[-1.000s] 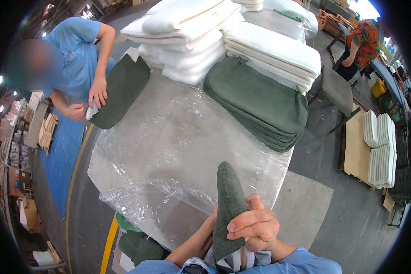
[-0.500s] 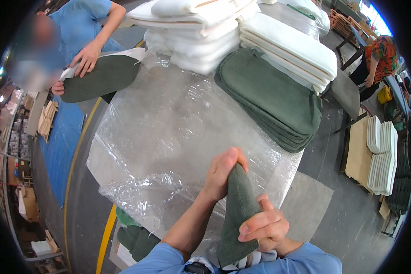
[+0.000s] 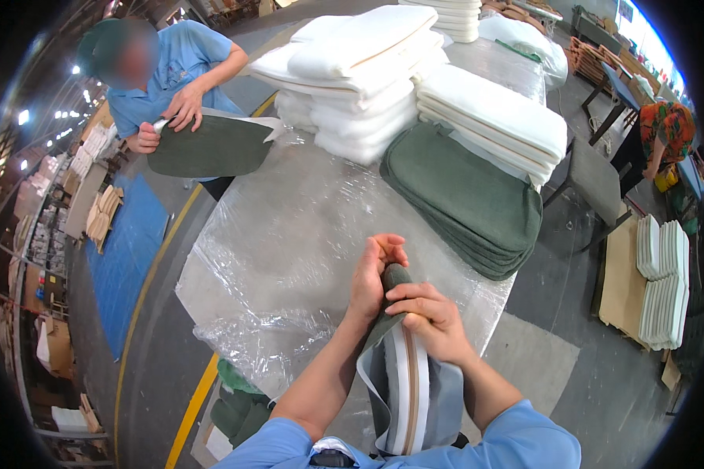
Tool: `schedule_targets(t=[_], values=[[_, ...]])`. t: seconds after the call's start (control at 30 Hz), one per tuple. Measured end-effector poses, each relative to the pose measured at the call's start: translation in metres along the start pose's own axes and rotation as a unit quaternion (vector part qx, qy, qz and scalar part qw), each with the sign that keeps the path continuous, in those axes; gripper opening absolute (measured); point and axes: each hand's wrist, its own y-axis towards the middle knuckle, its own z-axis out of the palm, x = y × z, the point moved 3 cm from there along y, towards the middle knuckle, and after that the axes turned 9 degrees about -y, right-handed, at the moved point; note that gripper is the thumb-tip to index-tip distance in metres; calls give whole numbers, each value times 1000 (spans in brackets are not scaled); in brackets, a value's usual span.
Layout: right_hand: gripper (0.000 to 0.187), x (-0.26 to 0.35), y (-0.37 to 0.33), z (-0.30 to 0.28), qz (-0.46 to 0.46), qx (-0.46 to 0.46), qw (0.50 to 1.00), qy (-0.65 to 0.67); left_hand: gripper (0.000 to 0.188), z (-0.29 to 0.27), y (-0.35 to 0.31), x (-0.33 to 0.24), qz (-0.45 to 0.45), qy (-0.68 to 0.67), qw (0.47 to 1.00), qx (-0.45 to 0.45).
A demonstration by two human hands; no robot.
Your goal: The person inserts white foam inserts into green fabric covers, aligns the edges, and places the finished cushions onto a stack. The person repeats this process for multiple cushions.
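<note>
- The cover (image 3: 379, 328), dark green, is upright between the two hands, in front of the person's body; its rounded end points away from the person, and its opened side faces back.
- The left hand (image 3: 365, 283) lies along the cover's left side near that rounded end, fingers curling above the tip; its thumb is hidden, so I cannot tell whether it grips.
- The right hand (image 3: 436, 319) is clamped on the cover's edge, on the right and just below the tip, fingers laid over the fabric and thumb under them.
- Below the right hand, a white band (image 3: 400, 375) with a brown stripe down its middle runs toward the person's lap, inside the opening.
- Pale lining (image 3: 447, 395) hangs to the right of the band, under the right wrist.
- The hands are close together, over the near part of the plastic-wrapped table (image 3: 289, 211).
- Beyond them to the right lies a stack of green covers (image 3: 461, 191), well apart from both hands.
- White pads (image 3: 352, 86) are piled at the far side.
- A co-worker (image 3: 188, 62), far left, holds another green cover (image 3: 207, 148).
</note>
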Motion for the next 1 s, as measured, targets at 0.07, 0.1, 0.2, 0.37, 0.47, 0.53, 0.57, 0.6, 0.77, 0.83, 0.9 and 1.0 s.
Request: schedule_targets(t=[0.07,0.1,0.2,0.37,0.47,0.53,0.57,0.6,0.77,0.83,0.9,1.0], values=[[46,-7,17,-18,8,24,997,73,54,-25,2,7,-1,-75,997,-31],[61,-20,29,-33,15,11,996,92,53,-31,3,11,-5,-98,994,-40],[82,-62,86,-65,83,-38,988,122,46,-21,16,21,-52,-185,979,-70],[92,-87,132,0,175,47,972,150,32,-25,38,27,-64,19,993,-102],[99,-89,120,28,148,21,977,154,26,-28,44,28,-33,104,989,-103],[102,-83,109,27,158,-14,974,161,22,-20,43,27,-39,119,987,-104],[103,-77,105,27,163,-31,972,165,21,-15,42,24,-53,105,987,-107],[103,-76,100,27,152,-43,974,160,21,-12,43,22,-63,93,988,-107],[95,-84,84,28,73,-118,986,96,20,4,42,13,-76,141,982,-96],[93,-85,83,30,54,-129,988,60,18,-2,44,10,-53,179,979,-80],[89,-85,81,30,32,-141,990,7,16,-6,44,9,-60,188,978,-59],[74,-78,72,19,-12,-161,984,-79,16,-12,45,9,-115,163,979,-35]])
